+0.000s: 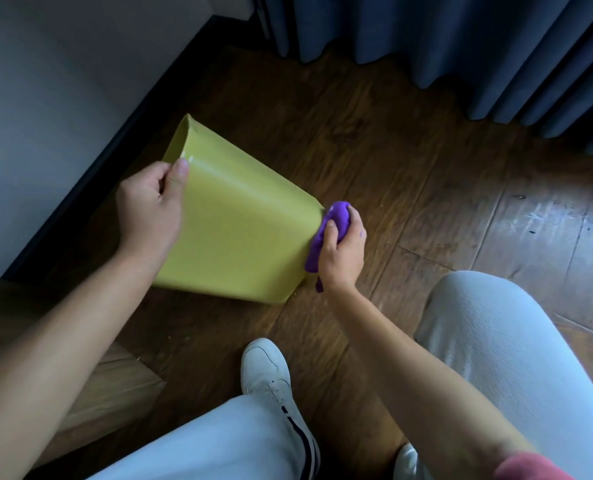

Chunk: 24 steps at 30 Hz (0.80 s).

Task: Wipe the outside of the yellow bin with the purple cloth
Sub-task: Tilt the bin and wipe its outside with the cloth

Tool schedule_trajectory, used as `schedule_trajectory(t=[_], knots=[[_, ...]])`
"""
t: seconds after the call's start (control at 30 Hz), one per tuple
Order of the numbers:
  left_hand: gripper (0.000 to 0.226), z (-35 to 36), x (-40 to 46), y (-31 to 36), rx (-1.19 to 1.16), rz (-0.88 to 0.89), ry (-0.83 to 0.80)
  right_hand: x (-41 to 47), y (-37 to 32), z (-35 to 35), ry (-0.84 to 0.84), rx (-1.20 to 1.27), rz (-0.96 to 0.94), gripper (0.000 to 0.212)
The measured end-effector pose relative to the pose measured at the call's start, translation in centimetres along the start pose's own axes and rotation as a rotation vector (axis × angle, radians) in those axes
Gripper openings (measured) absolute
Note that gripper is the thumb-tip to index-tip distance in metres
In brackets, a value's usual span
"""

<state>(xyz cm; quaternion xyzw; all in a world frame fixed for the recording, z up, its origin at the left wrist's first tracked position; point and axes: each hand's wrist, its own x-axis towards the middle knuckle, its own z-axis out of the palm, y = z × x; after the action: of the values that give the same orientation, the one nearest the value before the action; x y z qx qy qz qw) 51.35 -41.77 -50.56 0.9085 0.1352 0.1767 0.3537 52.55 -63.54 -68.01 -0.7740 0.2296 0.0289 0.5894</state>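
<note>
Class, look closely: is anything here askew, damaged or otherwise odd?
The bin is tipped over rather than upright, its rim gripped by the left hand. The floor shows pale scuffs at right. The right hand presses the cloth against the bin's base.

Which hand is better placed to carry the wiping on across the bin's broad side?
Right. The right hand grips the purple cloth, pressed against the yellow bin; the left hand holds its rim, steadying it.

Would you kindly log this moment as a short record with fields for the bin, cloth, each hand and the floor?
bin: yellow bin, tilted, lower end on floor
cloth: purple cloth, bunched against the bin's lower end
left hand: left hand holds the bin's rim
right hand: right hand holds the cloth
floor: dark wood floor
</note>
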Motion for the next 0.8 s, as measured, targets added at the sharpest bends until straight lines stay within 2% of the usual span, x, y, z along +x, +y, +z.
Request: schedule_trajectory(t=[0.13, 0.2, 0.3, 0.43, 0.53, 0.67, 0.8], knots=[[0.036, 0.1, 0.2, -0.2, -0.047, -0.020, 0.011, 2.0, 0.5, -1.8, 0.096, 0.075, 0.207, 0.040], [0.035, 0.3, 0.4, -0.5, -0.061, -0.014, 0.025, 2.8, -0.6, -2.9, 0.143, 0.144, 0.247, 0.036], [0.039, 0.5, 1.0, -0.9, -0.031, -0.028, 0.034, 4.0, -3.3, -4.2, 0.144, 0.234, 0.168, 0.033], [0.040, 0.2, 2.0, -1.4, -0.036, -0.075, 0.034, 5.5, -7.3, -5.7, 0.063, 0.310, 0.083, 0.026], [0.016, 0.0, 2.3, -1.9, 0.008, -0.051, -0.095, 5.8, -8.8, -6.8, -0.016, 0.317, 0.123, 0.022], [0.051, 0.0, 1.1, -1.4, 0.162, 0.040, -0.368, 4.7, -9.6, -7.0, -0.130, 0.175, 0.106, 0.015], [0.048, 0.9, -1.4, 0.5, 0.119, 0.265, -0.380, 3.2, -12.2, -7.9, -0.207, -0.041, -0.059, 0.035]])
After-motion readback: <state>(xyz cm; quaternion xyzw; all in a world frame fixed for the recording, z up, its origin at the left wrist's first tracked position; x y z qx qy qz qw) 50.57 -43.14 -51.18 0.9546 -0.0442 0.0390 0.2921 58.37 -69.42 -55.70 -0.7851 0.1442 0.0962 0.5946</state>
